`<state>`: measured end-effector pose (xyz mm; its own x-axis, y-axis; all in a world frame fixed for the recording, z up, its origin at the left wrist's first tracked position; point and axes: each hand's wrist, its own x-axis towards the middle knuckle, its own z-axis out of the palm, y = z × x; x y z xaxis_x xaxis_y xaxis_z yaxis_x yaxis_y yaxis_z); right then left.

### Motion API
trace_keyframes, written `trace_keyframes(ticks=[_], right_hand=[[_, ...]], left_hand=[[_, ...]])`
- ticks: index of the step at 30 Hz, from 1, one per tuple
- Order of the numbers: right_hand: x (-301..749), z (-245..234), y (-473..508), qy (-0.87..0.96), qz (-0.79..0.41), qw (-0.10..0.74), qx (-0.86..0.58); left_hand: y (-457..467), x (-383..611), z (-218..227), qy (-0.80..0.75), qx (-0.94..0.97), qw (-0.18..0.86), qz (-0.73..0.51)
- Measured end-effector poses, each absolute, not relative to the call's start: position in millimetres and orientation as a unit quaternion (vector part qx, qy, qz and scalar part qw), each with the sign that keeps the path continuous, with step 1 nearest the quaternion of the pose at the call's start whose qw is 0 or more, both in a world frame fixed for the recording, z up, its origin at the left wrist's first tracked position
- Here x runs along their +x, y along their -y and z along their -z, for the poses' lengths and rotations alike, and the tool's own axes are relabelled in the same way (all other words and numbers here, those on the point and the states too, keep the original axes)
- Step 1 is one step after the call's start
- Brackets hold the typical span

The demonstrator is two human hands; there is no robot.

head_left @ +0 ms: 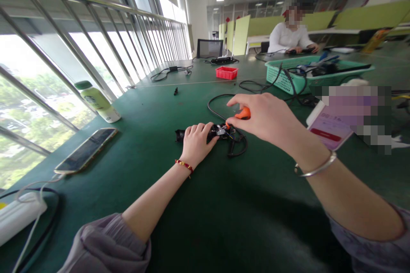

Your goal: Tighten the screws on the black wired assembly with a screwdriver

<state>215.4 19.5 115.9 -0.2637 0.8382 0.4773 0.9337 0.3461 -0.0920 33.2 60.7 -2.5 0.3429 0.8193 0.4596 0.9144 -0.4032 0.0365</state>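
My left hand (199,138) is wrapped over a slim black device (180,135) lying on the table and presses it down. At the device's right end, small metal parts and thin coloured wires (231,131) are exposed. A black cable (238,153) loops beside them. My right hand (264,113) is above that end, closed on an orange-handled screwdriver (243,113) that slants down toward the exposed parts. Fingers hide much of the screwdriver, and I cannot tell whether its tip touches the device.
A red tray (226,72) and a teal basket (282,74) with tools and cables stand farther back. Left are a green bottle (98,101), a phone (86,150) and a white power strip (22,215). Another phone (329,130) leans at right. A co-worker (290,36) sits across the table.
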Motion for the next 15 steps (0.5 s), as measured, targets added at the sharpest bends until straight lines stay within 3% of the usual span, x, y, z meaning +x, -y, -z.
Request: trace_keyframes(ticks=[15], right_hand=[[212.2,-120.3,-14.9,0.805,0.014,0.211,-0.555]], left_hand=[[-60.4,34.8,1.6,0.537,-0.81,0.12,0.204]])
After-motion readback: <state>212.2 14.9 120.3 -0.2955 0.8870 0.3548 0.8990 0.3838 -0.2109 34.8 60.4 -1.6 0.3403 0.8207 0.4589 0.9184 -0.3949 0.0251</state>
